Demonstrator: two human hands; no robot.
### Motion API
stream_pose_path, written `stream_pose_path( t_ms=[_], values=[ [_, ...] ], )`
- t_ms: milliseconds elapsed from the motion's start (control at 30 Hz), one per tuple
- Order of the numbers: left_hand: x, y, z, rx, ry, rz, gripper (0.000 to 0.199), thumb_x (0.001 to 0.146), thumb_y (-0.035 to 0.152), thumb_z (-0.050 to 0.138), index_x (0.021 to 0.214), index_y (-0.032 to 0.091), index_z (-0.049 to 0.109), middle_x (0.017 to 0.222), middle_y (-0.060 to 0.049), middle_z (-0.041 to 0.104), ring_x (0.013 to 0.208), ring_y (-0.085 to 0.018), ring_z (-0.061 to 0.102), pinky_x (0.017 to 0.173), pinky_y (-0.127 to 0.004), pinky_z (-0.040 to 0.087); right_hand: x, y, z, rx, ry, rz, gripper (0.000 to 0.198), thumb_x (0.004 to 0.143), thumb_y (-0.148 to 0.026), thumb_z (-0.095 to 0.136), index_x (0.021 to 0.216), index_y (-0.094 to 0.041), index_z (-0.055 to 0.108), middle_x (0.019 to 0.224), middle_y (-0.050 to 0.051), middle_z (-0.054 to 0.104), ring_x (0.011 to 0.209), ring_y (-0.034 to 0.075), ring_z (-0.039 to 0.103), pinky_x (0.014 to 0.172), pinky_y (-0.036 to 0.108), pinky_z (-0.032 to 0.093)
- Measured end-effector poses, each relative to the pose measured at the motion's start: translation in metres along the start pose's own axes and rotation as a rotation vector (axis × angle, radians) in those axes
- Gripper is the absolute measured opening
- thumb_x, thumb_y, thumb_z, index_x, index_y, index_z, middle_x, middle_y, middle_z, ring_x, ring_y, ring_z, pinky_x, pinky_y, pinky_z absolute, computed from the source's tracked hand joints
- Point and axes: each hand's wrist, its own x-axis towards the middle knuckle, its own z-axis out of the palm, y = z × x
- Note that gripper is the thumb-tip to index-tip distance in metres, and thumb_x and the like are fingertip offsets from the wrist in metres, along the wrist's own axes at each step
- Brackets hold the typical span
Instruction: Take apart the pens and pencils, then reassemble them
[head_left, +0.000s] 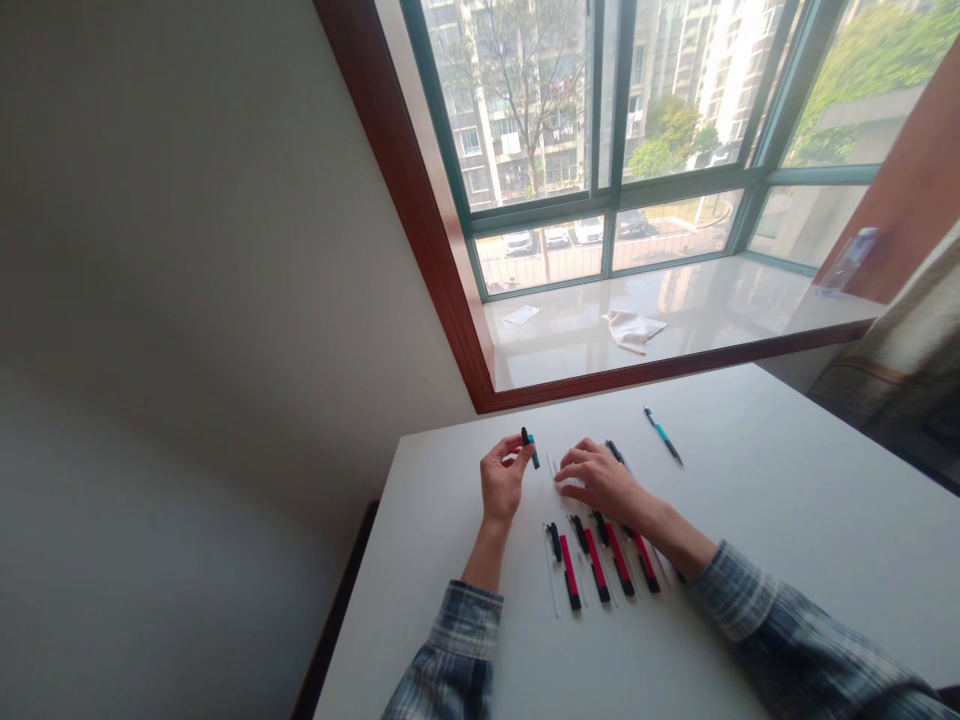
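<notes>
My left hand point(504, 480) is raised at the table's left side, with thumb and fingers pinched on a short black and teal pen part point(535, 452). To its right, my right hand point(600, 478) is low over the table, its fingers stretched and slightly apart. Its fingertips are beside a thin white pen refill point(553, 465); whether they touch it I cannot tell. Below the hands lies a row of red and black pen barrels point(570, 572), with short black pen parts point(555, 541) and thin refills point(550, 570) among them. My right wrist partly covers the row.
A whole teal pen point(663, 434) lies farther back on the white table point(795, 500). Another black pen part point(615, 451) shows behind my right hand. On the window sill are a crumpled white cloth point(634, 330), a piece of paper point(523, 314) and a clear bottle point(847, 262).
</notes>
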Motion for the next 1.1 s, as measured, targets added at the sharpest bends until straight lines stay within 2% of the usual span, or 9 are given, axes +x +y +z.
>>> stream_pose_path(
  t_ms=[300, 367, 467, 567, 633, 800, 1100],
  values=[
    [-0.001, 0.001, 0.002, -0.002, -0.044, -0.010, 0.031, 0.080, 0.042, 0.080, 0.100, 0.017, 0.078, 0.100, -0.010, 0.078, 0.094, -0.025, 0.070, 0.084, -0.037, 0.053, -0.001, 0.000, -0.001, 0.148, 0.035, 0.047, 0.010, 0.089, -0.013, 0.073, 0.090, -0.023, 0.074, 0.090, 0.004, 0.075, 0.094, 0.023, 0.062, 0.083, 0.035, 0.052],
    [-0.002, 0.003, 0.003, -0.018, -0.072, -0.014, 0.031, 0.080, 0.041, 0.080, 0.100, 0.017, 0.078, 0.100, -0.010, 0.078, 0.096, -0.025, 0.070, 0.086, -0.037, 0.053, -0.001, -0.001, -0.005, 0.200, 0.101, 0.055, 0.011, 0.090, -0.014, 0.071, 0.091, -0.024, 0.074, 0.089, 0.003, 0.075, 0.091, 0.021, 0.063, 0.082, 0.033, 0.053],
    [-0.004, 0.009, 0.004, -0.002, -0.116, 0.001, 0.029, 0.080, 0.040, 0.079, 0.100, 0.018, 0.079, 0.101, -0.010, 0.078, 0.096, -0.025, 0.070, 0.087, -0.039, 0.053, -0.001, -0.002, -0.013, 0.284, 0.281, 0.102, 0.008, 0.092, -0.019, 0.070, 0.095, -0.025, 0.075, 0.090, 0.003, 0.075, 0.087, 0.019, 0.066, 0.080, 0.032, 0.054],
    [-0.007, 0.016, 0.006, 0.102, -0.142, 0.049, 0.024, 0.081, 0.039, 0.079, 0.097, 0.021, 0.080, 0.101, -0.009, 0.079, 0.097, -0.026, 0.070, 0.090, -0.041, 0.052, 0.001, -0.002, -0.017, 0.352, 0.451, 0.196, 0.008, 0.091, -0.029, 0.071, 0.095, -0.025, 0.076, 0.090, 0.003, 0.075, 0.079, 0.019, 0.066, 0.077, 0.032, 0.054],
    [-0.010, 0.019, 0.007, 0.161, -0.165, 0.092, 0.020, 0.082, 0.038, 0.078, 0.095, 0.024, 0.081, 0.101, -0.008, 0.079, 0.099, -0.026, 0.070, 0.091, -0.041, 0.051, 0.002, -0.001, -0.016, 0.411, 0.506, 0.235, 0.013, 0.091, -0.036, 0.071, 0.095, -0.025, 0.076, 0.090, 0.003, 0.076, 0.077, 0.019, 0.066, 0.076, 0.033, 0.055],
    [-0.014, 0.024, 0.010, 0.201, -0.217, 0.145, 0.016, 0.079, 0.035, 0.080, 0.092, 0.026, 0.081, 0.099, -0.007, 0.080, 0.096, -0.026, 0.070, 0.087, -0.041, 0.051, 0.003, -0.002, -0.010, 0.578, 0.504, 0.228, 0.020, 0.090, -0.041, 0.070, 0.094, -0.022, 0.077, 0.089, 0.003, 0.077, 0.078, 0.019, 0.069, 0.076, 0.033, 0.057],
    [-0.014, 0.027, 0.011, 0.165, -0.266, 0.129, 0.017, 0.080, 0.035, 0.079, 0.093, 0.023, 0.081, 0.098, -0.008, 0.080, 0.097, -0.027, 0.070, 0.089, -0.041, 0.051, 0.002, -0.005, -0.009, 0.582, 0.447, 0.217, 0.021, 0.090, -0.043, 0.071, 0.091, -0.023, 0.077, 0.084, 0.002, 0.078, 0.076, 0.019, 0.071, 0.073, 0.031, 0.057]
  ],
)
